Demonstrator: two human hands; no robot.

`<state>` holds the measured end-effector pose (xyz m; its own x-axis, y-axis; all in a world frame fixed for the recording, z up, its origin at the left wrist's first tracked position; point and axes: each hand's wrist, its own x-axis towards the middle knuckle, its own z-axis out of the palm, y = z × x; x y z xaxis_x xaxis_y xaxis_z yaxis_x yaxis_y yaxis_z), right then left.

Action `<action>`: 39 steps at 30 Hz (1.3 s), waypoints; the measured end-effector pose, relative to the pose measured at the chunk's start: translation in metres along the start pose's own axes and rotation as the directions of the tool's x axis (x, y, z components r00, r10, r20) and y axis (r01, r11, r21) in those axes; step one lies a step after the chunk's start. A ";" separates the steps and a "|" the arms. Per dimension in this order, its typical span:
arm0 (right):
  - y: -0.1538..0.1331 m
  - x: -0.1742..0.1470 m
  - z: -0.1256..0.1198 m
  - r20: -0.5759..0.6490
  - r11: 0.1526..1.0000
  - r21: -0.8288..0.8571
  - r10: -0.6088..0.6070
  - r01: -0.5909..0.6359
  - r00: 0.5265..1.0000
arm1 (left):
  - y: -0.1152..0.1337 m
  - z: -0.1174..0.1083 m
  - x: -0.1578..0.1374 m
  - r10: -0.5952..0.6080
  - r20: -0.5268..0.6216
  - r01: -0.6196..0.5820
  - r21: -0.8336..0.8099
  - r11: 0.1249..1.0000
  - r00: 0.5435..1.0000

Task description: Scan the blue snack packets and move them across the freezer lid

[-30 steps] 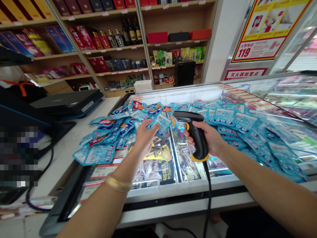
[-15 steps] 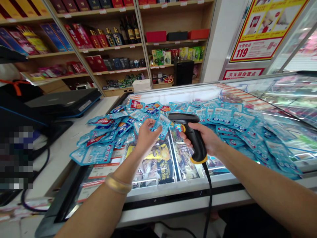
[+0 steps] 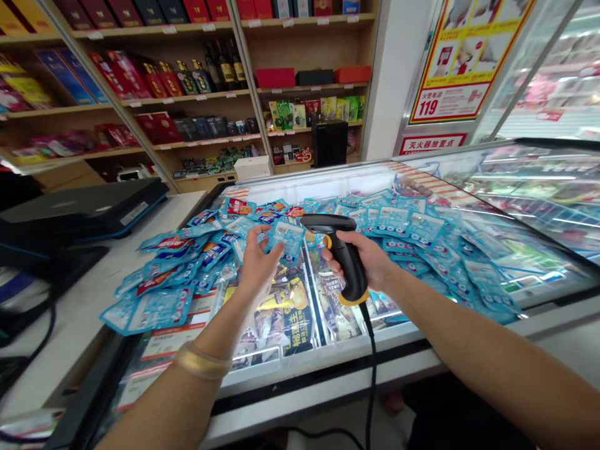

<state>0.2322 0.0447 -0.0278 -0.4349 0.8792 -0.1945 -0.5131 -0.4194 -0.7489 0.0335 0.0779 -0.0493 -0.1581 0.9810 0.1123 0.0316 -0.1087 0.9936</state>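
My left hand [image 3: 259, 259] grips a blue snack packet [image 3: 287, 241] between thumb and fingers, its printed back turned up. Close on its right, my right hand [image 3: 359, 256] is wrapped around the handle of a black and yellow barcode scanner [image 3: 347, 265], whose head points left at the packet. A cord [image 3: 370, 350] hangs down from the scanner's grip. To the left lies a heap of blue packets [image 3: 164, 306], some with red or dark blue fronts. A second heap of packets [image 3: 422, 231] spreads on the right. Both heaps rest on the glass-topped freezer [image 3: 328, 375].
Frozen goods in yellow and black bags [image 3: 281, 312] show through the freezer glass. A black flat device [image 3: 94, 209] stands on the white counter at left. Shelves [image 3: 187, 97] with boxes and bottles line the back wall. A fire notice [image 3: 462, 62] hangs at right.
The view has shifted a little to the right, so everything sits further left. The left hand's packet is turned flatter toward the camera. Both hands keep their holds.
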 end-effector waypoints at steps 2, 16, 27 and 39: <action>-0.009 -0.004 -0.001 -0.013 0.998 0.023 -0.067 0.067 0.998 | 0.008 0.010 0.003 0.025 0.011 -0.025 -0.012 1.000 1.000; -0.089 -0.091 -0.087 -0.319 0.916 -0.046 -0.392 0.399 0.863 | 0.050 0.185 0.011 0.107 0.305 -0.159 0.151 0.976 0.946; -0.084 -0.103 -0.106 -0.416 0.915 -0.015 -0.372 0.402 0.830 | 0.037 0.192 0.004 0.245 0.525 -0.544 0.548 0.635 0.815; -0.059 -0.051 -0.036 -0.166 0.945 -0.070 -0.328 0.321 0.930 | 0.026 0.037 0.028 0.337 0.277 -0.428 0.713 0.555 0.900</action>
<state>0.3109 0.0323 0.0036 -0.1129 0.9928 -0.0406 -0.5725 -0.0984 -0.8140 0.0660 0.1082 -0.0213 0.1413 0.8905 0.4325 0.7891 -0.3652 0.4939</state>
